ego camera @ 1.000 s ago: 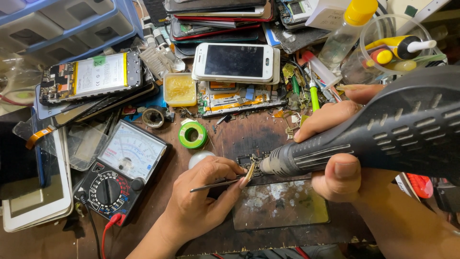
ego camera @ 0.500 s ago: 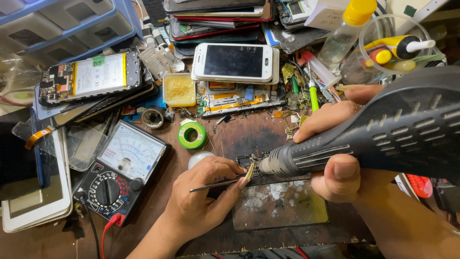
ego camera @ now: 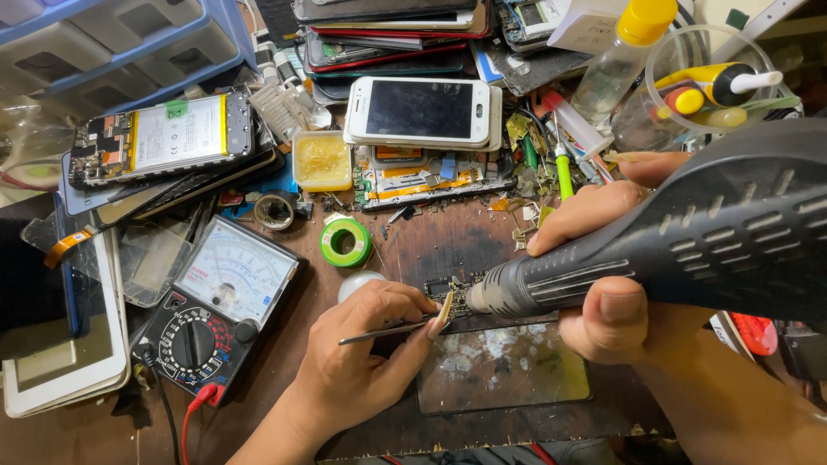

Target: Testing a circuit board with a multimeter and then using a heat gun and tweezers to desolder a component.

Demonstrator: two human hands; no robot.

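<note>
My right hand (ego camera: 603, 267) grips a black hot-air gun (ego camera: 689, 250), its metal nozzle aimed at a small circuit board (ego camera: 452, 293) on the wooden bench. My left hand (ego camera: 362, 362) pinches thin metal tweezers (ego camera: 388, 330), with their tip resting at the same board just in front of the nozzle. The board lies at the top edge of a dark glass plate (ego camera: 504, 370) speckled with white residue.
An analog multimeter (ego camera: 215, 314) with red and black leads lies at left. A green solder reel (ego camera: 345, 242), a flux tin (ego camera: 320, 160), a white phone (ego camera: 419, 110), an opened phone (ego camera: 159, 138), stacked phones and bottles (ego camera: 620, 52) crowd the back.
</note>
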